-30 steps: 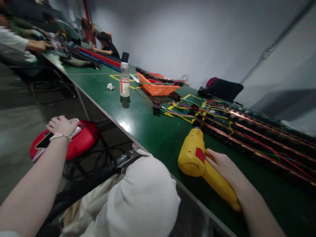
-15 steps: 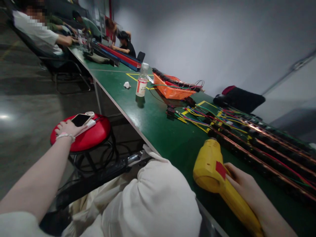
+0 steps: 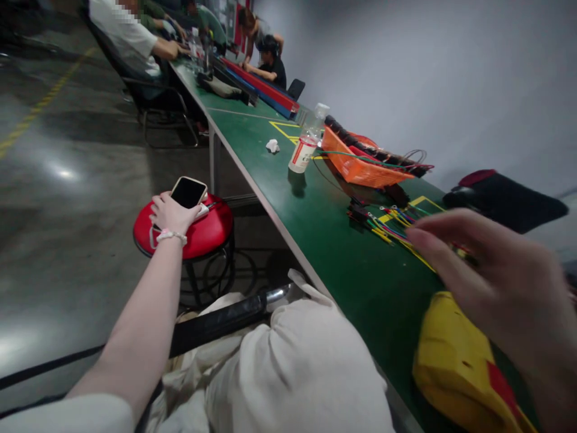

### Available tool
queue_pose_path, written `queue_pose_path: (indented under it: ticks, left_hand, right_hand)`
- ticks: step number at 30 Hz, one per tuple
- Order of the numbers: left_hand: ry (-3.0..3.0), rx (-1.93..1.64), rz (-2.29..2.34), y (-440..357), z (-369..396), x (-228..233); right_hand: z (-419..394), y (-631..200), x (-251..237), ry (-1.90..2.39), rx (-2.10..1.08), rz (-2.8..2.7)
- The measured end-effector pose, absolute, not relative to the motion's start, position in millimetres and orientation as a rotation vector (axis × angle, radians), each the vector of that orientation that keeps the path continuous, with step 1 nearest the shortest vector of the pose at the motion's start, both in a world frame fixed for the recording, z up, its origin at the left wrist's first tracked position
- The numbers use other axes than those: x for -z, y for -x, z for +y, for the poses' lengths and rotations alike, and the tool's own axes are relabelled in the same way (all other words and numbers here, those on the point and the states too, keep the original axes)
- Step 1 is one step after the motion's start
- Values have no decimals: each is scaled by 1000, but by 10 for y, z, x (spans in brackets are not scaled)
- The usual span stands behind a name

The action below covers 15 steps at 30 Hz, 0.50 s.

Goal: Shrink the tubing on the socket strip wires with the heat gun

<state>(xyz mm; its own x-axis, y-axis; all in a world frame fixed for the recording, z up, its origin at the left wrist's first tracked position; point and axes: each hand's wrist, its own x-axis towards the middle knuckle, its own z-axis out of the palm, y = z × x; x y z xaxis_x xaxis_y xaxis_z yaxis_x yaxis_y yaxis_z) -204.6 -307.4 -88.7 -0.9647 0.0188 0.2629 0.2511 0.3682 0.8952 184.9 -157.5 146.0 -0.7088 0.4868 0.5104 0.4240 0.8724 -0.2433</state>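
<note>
Beside the desk (image 3: 315, 240), on a red stool (image 3: 205, 231), the left hand (image 3: 171, 211) grips a phone (image 3: 188, 192) at its lower end, fingers curled under it. Over the desk, the right hand (image 3: 505, 282) hangs released with fingers spread, just above a yellow heat gun (image 3: 455, 361) (it lies on the green surface, near the edge). Coloured wires (image 3: 392, 225) and an orange basket (image 3: 360, 168) lie further back. I think the phone could slip off the stool's round seat, because the grip looks loose.
</note>
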Motion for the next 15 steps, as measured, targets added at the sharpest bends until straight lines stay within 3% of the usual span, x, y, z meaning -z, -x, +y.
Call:
queue_pose_path:
  ticks: [3,6,10,15]
  left_hand:
    - [107,1520,-2497,2066,-3076,812]
    - [-39,1448,-2553,2123,-3094,758]
    - [-109,1518,-2528,2243,-3170,755]
    - [-175,1676,-2399,2389,-3247,850]
  right_hand:
    - [-1601,-675,-1478,228,-322,-2659]
    - [-1637,368,-1099,156,-637,-2681]
    - [-1744,1397,-312,341,-1133,-2601]
    - [-1969,1996,441,673,-2006,-2350]
